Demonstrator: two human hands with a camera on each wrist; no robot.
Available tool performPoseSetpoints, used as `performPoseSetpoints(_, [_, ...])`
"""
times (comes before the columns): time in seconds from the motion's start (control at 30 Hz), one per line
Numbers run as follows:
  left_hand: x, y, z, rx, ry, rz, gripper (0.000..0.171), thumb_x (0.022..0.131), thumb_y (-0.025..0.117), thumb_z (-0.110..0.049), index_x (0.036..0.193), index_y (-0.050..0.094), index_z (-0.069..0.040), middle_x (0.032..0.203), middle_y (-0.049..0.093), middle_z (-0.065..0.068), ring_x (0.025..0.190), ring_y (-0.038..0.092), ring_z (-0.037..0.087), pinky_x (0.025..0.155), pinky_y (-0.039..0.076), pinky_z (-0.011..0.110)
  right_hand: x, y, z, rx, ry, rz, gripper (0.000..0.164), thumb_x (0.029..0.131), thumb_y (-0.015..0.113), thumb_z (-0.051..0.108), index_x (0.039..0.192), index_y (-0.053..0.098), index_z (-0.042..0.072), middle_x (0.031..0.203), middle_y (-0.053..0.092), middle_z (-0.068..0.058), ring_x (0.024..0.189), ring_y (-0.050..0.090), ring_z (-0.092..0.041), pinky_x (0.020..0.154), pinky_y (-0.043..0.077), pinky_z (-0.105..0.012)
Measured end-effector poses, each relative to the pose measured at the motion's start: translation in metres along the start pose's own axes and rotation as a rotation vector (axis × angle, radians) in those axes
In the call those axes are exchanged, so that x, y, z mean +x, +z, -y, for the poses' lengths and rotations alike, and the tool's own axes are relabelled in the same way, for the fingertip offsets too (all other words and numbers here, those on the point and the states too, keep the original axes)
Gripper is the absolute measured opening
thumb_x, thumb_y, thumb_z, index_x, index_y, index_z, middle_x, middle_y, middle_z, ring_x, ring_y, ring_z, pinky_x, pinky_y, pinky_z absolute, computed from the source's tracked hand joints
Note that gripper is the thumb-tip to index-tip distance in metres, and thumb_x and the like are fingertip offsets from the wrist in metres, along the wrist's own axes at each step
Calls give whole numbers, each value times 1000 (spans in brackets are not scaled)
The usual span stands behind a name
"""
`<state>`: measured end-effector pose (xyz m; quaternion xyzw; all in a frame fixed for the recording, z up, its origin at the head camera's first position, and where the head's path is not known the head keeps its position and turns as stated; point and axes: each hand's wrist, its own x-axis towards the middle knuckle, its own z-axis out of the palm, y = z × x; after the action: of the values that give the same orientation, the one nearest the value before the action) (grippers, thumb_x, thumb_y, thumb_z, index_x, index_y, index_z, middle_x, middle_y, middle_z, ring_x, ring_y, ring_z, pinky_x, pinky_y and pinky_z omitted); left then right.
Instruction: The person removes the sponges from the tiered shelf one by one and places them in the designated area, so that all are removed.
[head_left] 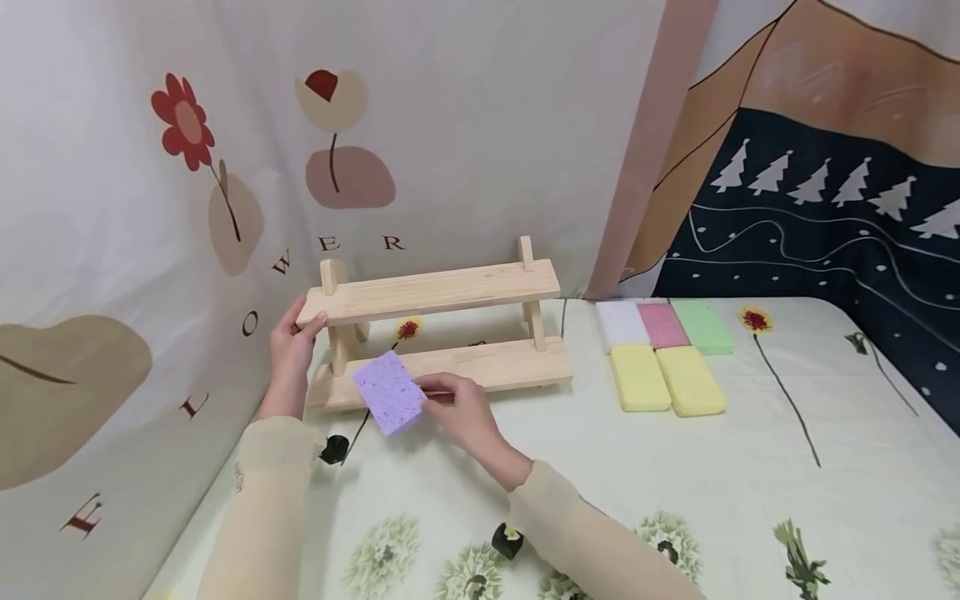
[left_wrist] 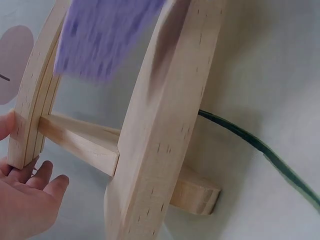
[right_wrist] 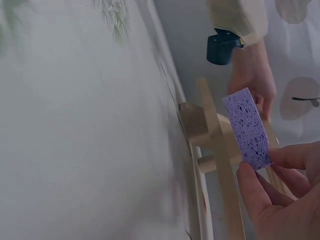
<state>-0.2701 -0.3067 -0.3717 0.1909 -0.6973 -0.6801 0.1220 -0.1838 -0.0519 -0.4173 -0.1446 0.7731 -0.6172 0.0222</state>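
Observation:
A two-tier wooden shelf (head_left: 442, 292) stands against the back wall cloth. My left hand (head_left: 291, 350) grips the left end of its upper board, thumb on top and fingers underneath, as the left wrist view also shows. Between thumb and fingers, my right hand (head_left: 468, 421) pinches a purple sponge (head_left: 390, 393) by its right edge. The sponge is tilted and overlaps the lower board (head_left: 480, 367) in the head view. In the right wrist view the pores of the purple sponge (right_wrist: 246, 127) show, with the fingertips at its lower end.
Right of the shelf lie a white sponge (head_left: 621, 325), a pink sponge (head_left: 663, 325) and a green sponge (head_left: 701, 325) in a row. Two yellow sponges (head_left: 640, 379) sit in front of them. A flower-printed cloth (head_left: 750, 467) covers the table; printed cloths hang behind and at the left.

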Motion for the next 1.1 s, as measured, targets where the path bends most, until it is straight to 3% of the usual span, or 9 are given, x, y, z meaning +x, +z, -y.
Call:
performPoseSetpoints(0.3, [4,0,3,-3,-25,20,62,101,59,-23,156,32,-27,166,25,-1,151,28,12,126,22,27,-23,-58,-10,10,-5,-24,30,91,66,-2,120,71,3,117,73,-16,107,70,-31,89,60,-35])
performPoseSetpoints(0.5, [6,0,4,10,-23,20,63,101,58,-23,157,30,-27,166,23,-1,152,27,13,127,21,28,-35,-110,-19,29,24,-64,30,90,66,-3,120,70,-2,119,72,-20,106,70,-31,86,60,-26])
performPoseSetpoints(0.73, [5,-5,1,-35,-35,2,61,100,59,-21,155,34,-28,165,26,-2,150,29,10,126,21,27,-52,-180,-27,-35,84,-141,34,95,63,2,128,63,-4,128,66,-24,113,67,-35,85,56,-16])
performPoseSetpoints(0.9, [4,-7,-1,-39,-39,3,61,100,59,-21,155,34,-28,165,26,-3,150,29,9,126,21,26,-67,-233,-35,-100,121,-222,38,97,62,7,134,59,-4,134,62,-26,98,66,2,80,53,-9])
performPoseSetpoints(0.97, [3,-5,0,-21,-41,5,61,100,59,-22,155,34,-28,165,26,-3,151,29,10,126,21,27,-75,-254,-38,-112,135,-260,41,97,63,9,135,57,-5,131,66,-19,92,60,16,81,53,-8])
performPoseSetpoints(1.03, [1,-3,0,-6,-35,8,61,101,59,-22,156,33,-28,166,25,-3,151,28,11,126,21,28,-83,-275,-41,-142,153,-306,44,97,64,13,137,56,-5,121,72,0,91,59,17,79,53,-8])
performPoseSetpoints(1.1, [0,-1,0,-9,-27,14,61,101,59,-22,156,33,-27,166,25,-2,151,29,12,126,22,28,-93,-297,-44,-147,174,-348,46,98,63,16,139,54,-4,110,69,21,91,59,18,79,54,-7])
